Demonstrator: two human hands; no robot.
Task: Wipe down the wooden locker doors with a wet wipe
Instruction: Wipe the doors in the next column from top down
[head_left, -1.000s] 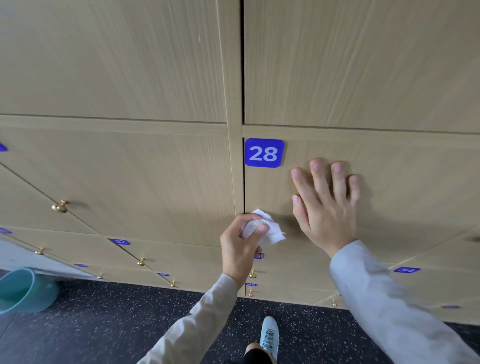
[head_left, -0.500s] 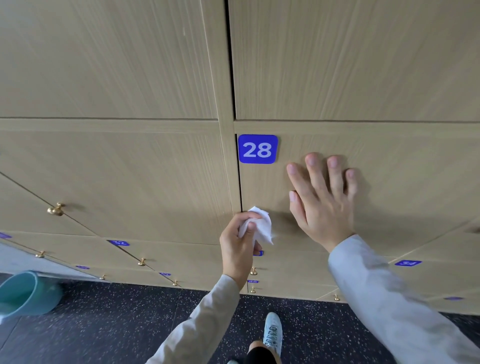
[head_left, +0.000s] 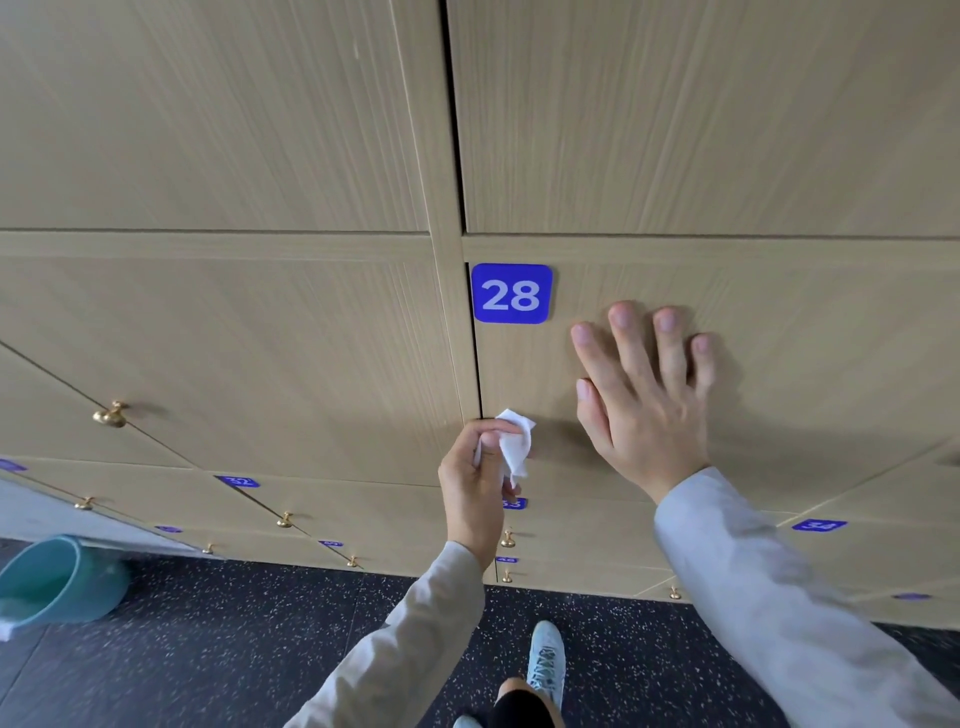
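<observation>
Left hand (head_left: 475, 486) pinches crumpled white wet wipe (head_left: 511, 444) near pale wooden locker door 28 (head_left: 779, 312); right hand (head_left: 647, 395) flat, fingers spread. Risk: bunched wipe covers little, leaving streaks.

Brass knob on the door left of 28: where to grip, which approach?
Grip the brass knob by its rounded head, pinching behind it at the narrower neck where it meets the locker door. Come straight at the door face, fingers either side: it sticks out from the flat panel near the door's left edge, nothing beside it. The left hand holds the wet wipe.
</observation>
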